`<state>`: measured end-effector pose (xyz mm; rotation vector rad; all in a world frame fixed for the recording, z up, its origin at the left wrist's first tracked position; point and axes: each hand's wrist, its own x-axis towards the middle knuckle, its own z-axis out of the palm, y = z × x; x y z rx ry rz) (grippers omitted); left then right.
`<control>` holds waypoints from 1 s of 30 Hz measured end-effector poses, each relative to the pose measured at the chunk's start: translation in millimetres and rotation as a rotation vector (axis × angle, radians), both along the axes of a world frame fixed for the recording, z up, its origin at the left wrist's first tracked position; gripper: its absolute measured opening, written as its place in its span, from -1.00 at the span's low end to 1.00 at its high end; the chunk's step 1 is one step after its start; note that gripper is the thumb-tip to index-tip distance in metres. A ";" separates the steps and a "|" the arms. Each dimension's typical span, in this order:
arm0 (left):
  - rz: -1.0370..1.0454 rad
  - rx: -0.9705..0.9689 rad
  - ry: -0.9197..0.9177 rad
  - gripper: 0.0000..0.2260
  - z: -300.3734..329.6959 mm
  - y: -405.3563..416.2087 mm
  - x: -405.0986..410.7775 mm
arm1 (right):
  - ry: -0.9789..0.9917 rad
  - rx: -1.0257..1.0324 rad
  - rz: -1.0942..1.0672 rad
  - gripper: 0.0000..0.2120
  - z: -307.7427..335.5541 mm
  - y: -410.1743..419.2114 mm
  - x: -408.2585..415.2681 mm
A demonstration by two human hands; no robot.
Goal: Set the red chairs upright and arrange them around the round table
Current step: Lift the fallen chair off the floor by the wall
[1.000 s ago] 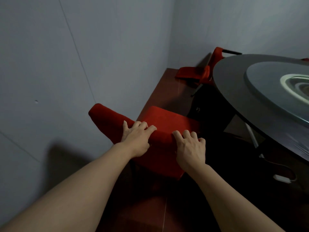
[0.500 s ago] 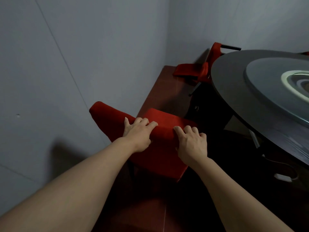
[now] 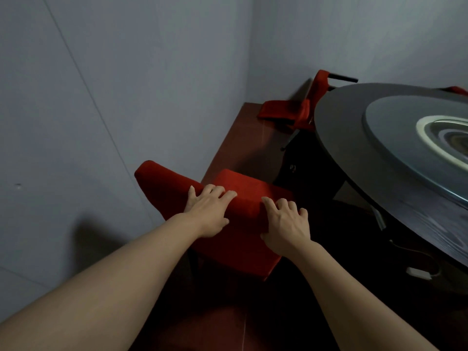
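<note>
Near red chair (image 3: 228, 234): on the reddish-brown floor (image 3: 243, 138) just beside the round table (image 3: 354, 158), on its wall side, between table rim and grey wall (image 3: 101, 97). Top edge of the padded back uppermost, long axis of that edge running from the wall side toward the table; the end nearer the wall rises higher, so tilted rather than level. Whether all legs touch the floor: cannot tell, base hidden in shadow.

Left hand (image 3: 210, 214): on the back's top edge, toward the wall side. Fingers (image 3: 217, 192) curled over the edge, thumb down the near face; gripping the padding.

Right hand (image 3: 286, 224): on the same edge, closer to the table. Fingers bent over the top, thumb against the near face of the back; also gripping. Hands slightly apart, a strip of red fabric visible between them.

Second red chair (image 3: 291, 112): beyond the table's far-left rim, in the room corner, lying on its side, one dark leg (image 3: 342, 78) sticking out horizontally above the table rim.

Small red patch (image 3: 455, 90) at the table's far edge; too little visible to identify.

Glass turntable (image 3: 395, 138) on the tabletop, pale ring-shaped reflection in it. White plug block (image 3: 417, 272) with cable on the floor under the table's near rim.
</note>
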<state>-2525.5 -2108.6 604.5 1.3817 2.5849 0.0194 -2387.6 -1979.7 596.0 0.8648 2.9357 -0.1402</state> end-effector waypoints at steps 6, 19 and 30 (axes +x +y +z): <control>0.055 0.021 -0.009 -0.30 21.2 -26.0 2.8 | 0.020 -0.094 0.026 -0.06 20.3 -17.7 -5.4; 0.045 0.016 0.022 -0.31 67.2 -77.7 -86.0 | 0.087 -0.156 0.006 -0.15 61.0 -78.4 -100.1; -0.115 0.050 -0.002 -0.31 72.0 -97.5 -210.7 | 0.159 -0.150 -0.223 -0.23 73.5 -116.2 -209.0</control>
